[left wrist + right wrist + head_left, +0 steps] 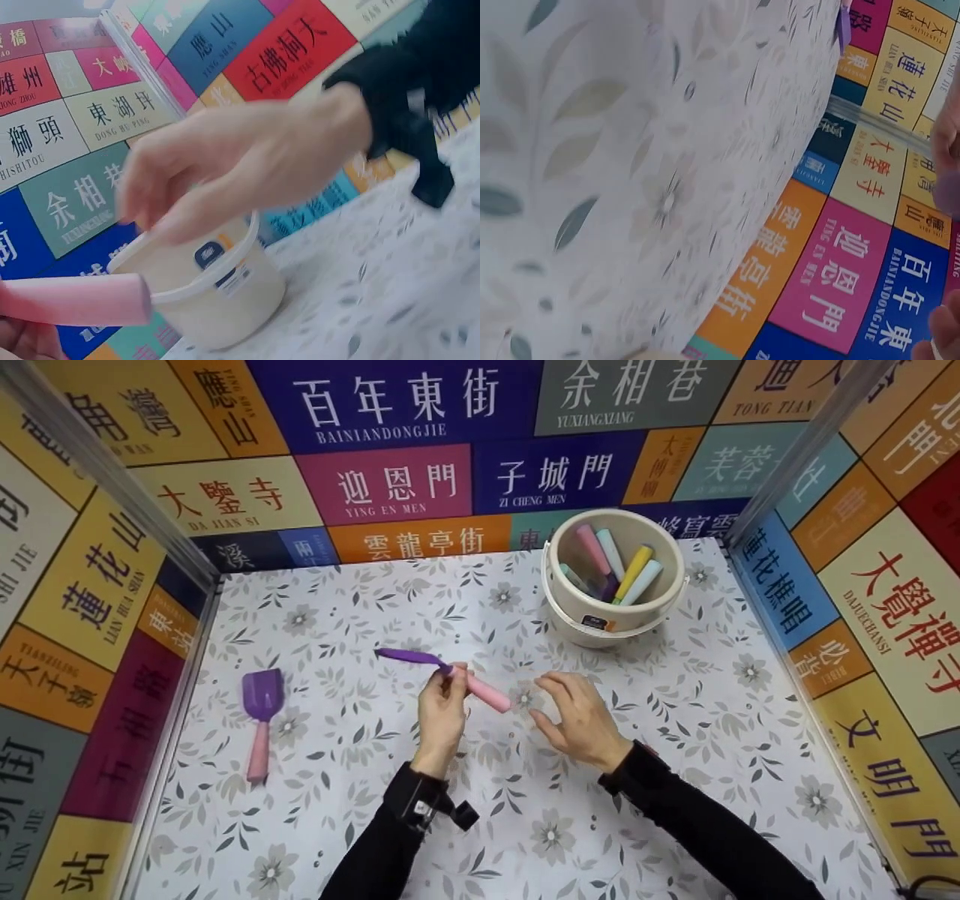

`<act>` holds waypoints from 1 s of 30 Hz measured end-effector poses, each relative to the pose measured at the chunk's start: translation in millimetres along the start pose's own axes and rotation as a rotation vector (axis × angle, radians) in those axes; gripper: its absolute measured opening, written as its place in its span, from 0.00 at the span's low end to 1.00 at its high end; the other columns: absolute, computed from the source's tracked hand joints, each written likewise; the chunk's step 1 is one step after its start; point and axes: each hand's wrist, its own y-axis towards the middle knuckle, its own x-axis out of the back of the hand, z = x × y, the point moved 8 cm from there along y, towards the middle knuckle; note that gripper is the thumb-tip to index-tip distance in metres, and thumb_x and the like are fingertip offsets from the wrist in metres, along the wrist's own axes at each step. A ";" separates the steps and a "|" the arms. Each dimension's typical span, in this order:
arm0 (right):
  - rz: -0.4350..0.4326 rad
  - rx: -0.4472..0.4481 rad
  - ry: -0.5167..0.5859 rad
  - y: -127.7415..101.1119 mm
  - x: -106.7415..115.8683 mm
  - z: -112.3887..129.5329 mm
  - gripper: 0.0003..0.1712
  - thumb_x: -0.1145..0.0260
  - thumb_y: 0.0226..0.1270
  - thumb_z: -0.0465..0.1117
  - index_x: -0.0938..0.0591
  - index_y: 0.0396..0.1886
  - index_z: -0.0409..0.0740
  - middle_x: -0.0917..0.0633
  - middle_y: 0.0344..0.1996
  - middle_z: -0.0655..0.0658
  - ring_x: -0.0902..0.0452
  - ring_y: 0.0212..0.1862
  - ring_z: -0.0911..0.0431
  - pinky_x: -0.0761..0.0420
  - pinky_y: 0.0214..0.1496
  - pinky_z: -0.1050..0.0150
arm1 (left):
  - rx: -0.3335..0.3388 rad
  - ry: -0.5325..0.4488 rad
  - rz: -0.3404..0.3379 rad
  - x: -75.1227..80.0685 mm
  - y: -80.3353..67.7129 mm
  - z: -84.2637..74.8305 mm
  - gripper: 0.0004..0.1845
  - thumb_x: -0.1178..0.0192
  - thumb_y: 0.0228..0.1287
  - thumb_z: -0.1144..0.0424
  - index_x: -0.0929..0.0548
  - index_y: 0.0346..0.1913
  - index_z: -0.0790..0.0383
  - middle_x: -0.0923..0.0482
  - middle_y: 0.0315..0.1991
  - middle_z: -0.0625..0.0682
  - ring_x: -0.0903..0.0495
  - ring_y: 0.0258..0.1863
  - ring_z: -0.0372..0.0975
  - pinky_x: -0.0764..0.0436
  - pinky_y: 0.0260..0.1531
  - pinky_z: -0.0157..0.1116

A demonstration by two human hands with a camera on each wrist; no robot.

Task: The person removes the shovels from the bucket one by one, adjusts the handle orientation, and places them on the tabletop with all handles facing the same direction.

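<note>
My left hand (442, 716) pinches a kitchen utensil with a slim purple head (409, 656) and a pink handle (487, 692), held over the table's middle. Its head appears nearly edge-on, so its full shape is hidden. The pink handle end (97, 300) sticks out toward the right in the left wrist view. Just right of that end, my right hand (585, 720) holds nothing, its fingers apart and loosely bent. A purple spatula (262, 694) with a pink handle lies on the left of the table, blade pointing away.
A cream bucket (604, 622) stands at the back right, its handle lowered in front. Several pink, blue and yellow utensil handles (634, 566) stick up inside it. Panels (397, 484) with printed signs wall in the floral tabletop (360, 810) at the back and both sides.
</note>
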 end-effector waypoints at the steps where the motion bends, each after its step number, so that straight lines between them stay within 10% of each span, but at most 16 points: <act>1: 0.023 -0.009 -0.012 -1.9 3.3 -3.4 0.24 0.34 0.72 0.47 0.20 0.56 0.31 0.16 0.48 0.34 0.19 0.49 0.40 0.19 0.52 0.47 | -0.005 0.020 0.011 2.5 1.7 -0.7 0.14 0.45 0.79 0.71 0.20 0.55 0.82 0.15 0.47 0.68 0.15 0.48 0.44 0.13 0.54 0.35; 11: 0.146 -0.067 -0.152 -22.4 37.1 -30.7 0.27 0.26 0.59 0.42 0.19 0.56 0.32 0.15 0.48 0.33 0.18 0.47 0.38 0.17 0.49 0.44 | -0.023 0.400 0.092 33.1 12.7 -11.5 0.12 0.41 0.78 0.65 0.16 0.54 0.70 0.13 0.50 0.66 0.15 0.54 0.55 0.15 0.56 0.51; 18: 0.189 -0.081 -0.214 -39.0 55.8 -43.2 0.24 0.25 0.58 0.42 0.18 0.51 0.33 0.16 0.46 0.33 0.17 0.45 0.37 0.18 0.44 0.43 | -0.154 0.670 0.117 55.1 18.1 -21.3 0.08 0.40 0.76 0.66 0.16 0.46 0.70 0.12 0.40 0.65 0.12 0.42 0.54 0.13 0.45 0.50; 30: 0.238 -0.143 -0.235 -65.8 75.1 -56.2 0.22 0.28 0.61 0.45 0.17 0.49 0.35 0.15 0.45 0.32 0.17 0.45 0.35 0.18 0.45 0.38 | -0.252 0.887 0.141 85.4 21.4 -25.9 0.07 0.38 0.72 0.68 0.20 0.35 0.69 0.21 0.26 0.60 0.21 0.29 0.52 0.20 0.34 0.53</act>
